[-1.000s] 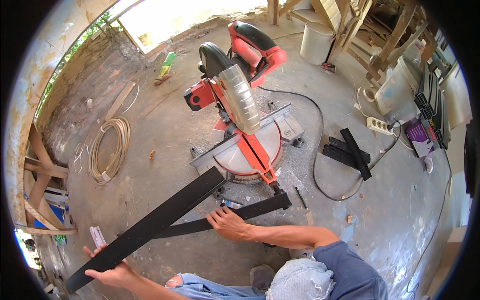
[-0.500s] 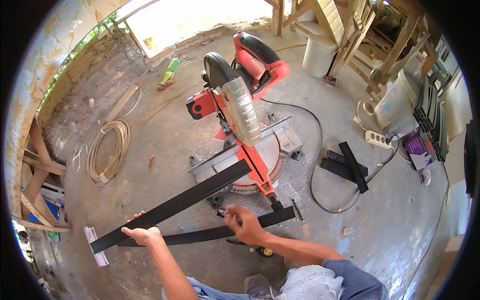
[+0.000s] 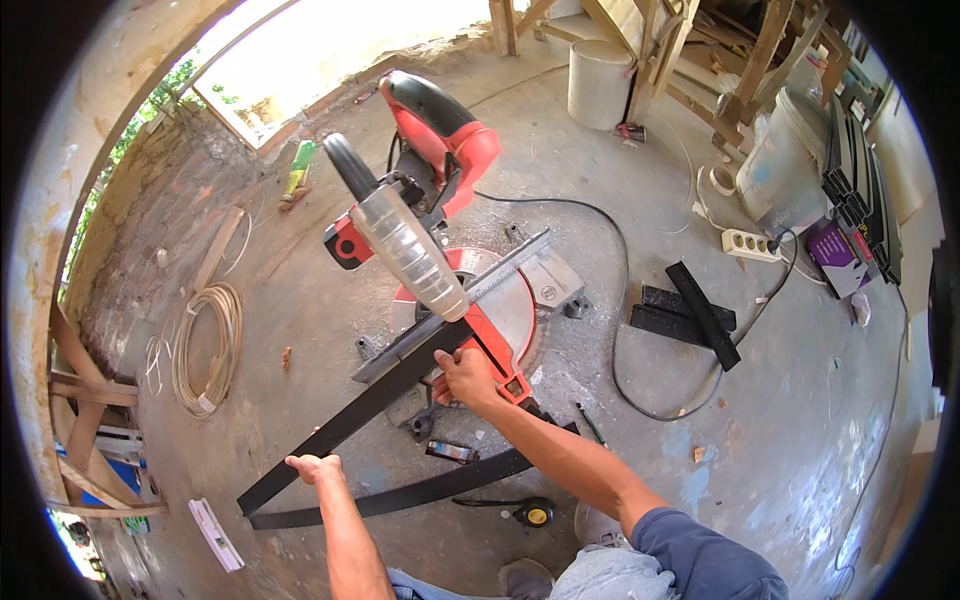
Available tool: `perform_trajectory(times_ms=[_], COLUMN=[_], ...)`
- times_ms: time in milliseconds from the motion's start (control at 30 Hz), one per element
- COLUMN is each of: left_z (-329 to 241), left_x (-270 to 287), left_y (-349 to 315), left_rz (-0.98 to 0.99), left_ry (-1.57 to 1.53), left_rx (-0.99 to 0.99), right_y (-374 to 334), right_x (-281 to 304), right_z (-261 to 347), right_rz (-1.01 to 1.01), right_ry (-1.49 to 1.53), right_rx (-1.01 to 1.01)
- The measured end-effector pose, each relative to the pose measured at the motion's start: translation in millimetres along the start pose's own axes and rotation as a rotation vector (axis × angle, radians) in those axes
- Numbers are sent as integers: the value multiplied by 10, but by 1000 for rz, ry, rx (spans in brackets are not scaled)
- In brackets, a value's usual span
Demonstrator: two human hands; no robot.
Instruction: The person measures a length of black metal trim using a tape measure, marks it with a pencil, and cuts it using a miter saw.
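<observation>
A long black bar (image 3: 365,405) lies slanting across a red miter saw's base (image 3: 490,345), its far end along the metal fence (image 3: 512,268) near the clear blade guard (image 3: 410,248). My left hand (image 3: 318,468) holds the bar toward its near left end, some fingers hidden behind it. Close to the saw, my right hand (image 3: 465,378) grips the bar, thumb on top. A second black strip (image 3: 420,487) lies on the floor below, slightly curved in this view. Between them rests a small dark block with a coloured label (image 3: 452,452).
A tape measure (image 3: 535,512) and a dark pen-like stick (image 3: 592,424) lie near me. At right are short black offcuts (image 3: 690,318), a power strip (image 3: 750,245) and a looping cord (image 3: 617,300). Coiled tubing (image 3: 212,345) and a pale profile piece (image 3: 215,535) are at left.
My right hand has moved from above the small labelled block up to the bar and taken hold of it. The bar's far end now sits against the fence. The whole view has shifted.
</observation>
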State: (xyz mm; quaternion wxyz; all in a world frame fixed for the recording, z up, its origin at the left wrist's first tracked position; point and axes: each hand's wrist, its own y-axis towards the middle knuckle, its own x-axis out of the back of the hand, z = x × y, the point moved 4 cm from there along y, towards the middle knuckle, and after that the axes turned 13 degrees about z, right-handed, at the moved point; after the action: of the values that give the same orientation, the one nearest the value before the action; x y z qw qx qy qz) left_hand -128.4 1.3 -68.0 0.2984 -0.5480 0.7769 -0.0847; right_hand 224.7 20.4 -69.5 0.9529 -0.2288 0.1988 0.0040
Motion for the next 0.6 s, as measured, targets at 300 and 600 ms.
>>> perform_trajectory(times_ms=[300,600], left_z=[119,69], left_x=[206,164], left_y=[676,724], left_rz=[44,118], left_ry=[225,430], left_rx=[69,220], right_y=[164,144], right_x=[-31,-122], right_z=[-49,6], right_rz=[35,8], right_ry=[-41,-6], right_rx=[-43,-91])
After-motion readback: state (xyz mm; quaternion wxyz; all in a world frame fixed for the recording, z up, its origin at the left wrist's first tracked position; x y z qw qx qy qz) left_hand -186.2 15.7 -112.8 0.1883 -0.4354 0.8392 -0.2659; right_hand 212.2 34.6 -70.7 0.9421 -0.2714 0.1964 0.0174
